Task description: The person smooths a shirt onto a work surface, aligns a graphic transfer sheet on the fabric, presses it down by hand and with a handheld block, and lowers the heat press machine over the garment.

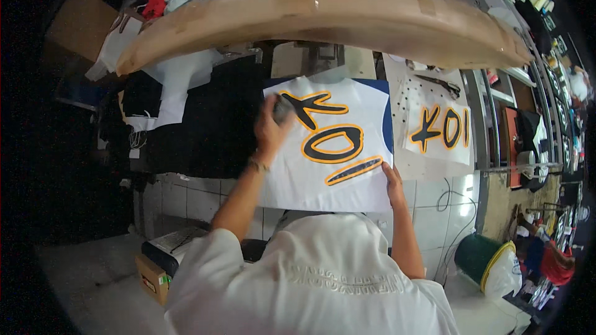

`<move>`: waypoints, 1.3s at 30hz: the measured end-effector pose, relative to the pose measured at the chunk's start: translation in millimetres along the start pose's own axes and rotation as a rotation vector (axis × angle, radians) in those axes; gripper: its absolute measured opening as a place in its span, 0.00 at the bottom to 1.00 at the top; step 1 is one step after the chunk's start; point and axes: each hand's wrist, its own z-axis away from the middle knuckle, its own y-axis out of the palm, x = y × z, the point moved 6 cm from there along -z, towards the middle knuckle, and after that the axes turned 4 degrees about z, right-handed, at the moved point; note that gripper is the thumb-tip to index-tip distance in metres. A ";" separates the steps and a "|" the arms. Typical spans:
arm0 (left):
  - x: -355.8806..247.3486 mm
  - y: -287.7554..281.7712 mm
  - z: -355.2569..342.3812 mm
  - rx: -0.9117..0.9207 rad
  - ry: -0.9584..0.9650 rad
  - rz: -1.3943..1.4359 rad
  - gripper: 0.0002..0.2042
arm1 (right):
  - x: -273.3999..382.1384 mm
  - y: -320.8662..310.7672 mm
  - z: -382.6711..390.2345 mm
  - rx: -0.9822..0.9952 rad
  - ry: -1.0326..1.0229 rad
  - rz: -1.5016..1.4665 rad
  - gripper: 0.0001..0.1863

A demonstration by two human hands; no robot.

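A white shirt (pixel 282 180) lies flat before me on a dark blue board (pixel 388 115). Large black characters with orange outlines (pixel 357 139) run across the cloth. My left hand (pixel 268 133), slightly blurred, is closed around a small grey rounded thing (pixel 283 110) at the shirt's left side, over the upper character. What that thing is, I cannot make out. At the right edge of the shirt, my right hand (pixel 395 185) rests with its fingers stretched out, touching the cloth beside the lowest stroke.
A long cardboard-covered beam (pixel 347 15) spans the far side. On the right, a white sheet with matching characters (pixel 439 136) lies below scissors (pixel 439 84). Black cloth (pixel 217 118) covers the left side. Metal rails (pixel 490 111) and a green bin (pixel 477 259) stand at the right.
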 end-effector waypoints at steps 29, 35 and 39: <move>-33.9 -6.2 89.2 -0.070 -0.077 -0.108 0.48 | 19.0 0.9 -7.7 0.144 -0.171 0.180 0.45; -105.1 48.9 158.2 0.324 0.034 0.143 0.46 | -14.0 -23.4 -5.9 0.326 -0.147 -0.009 0.31; -134.1 110.3 34.8 0.129 -0.218 0.243 0.48 | -17.9 -66.3 26.0 0.238 -0.093 -0.055 0.26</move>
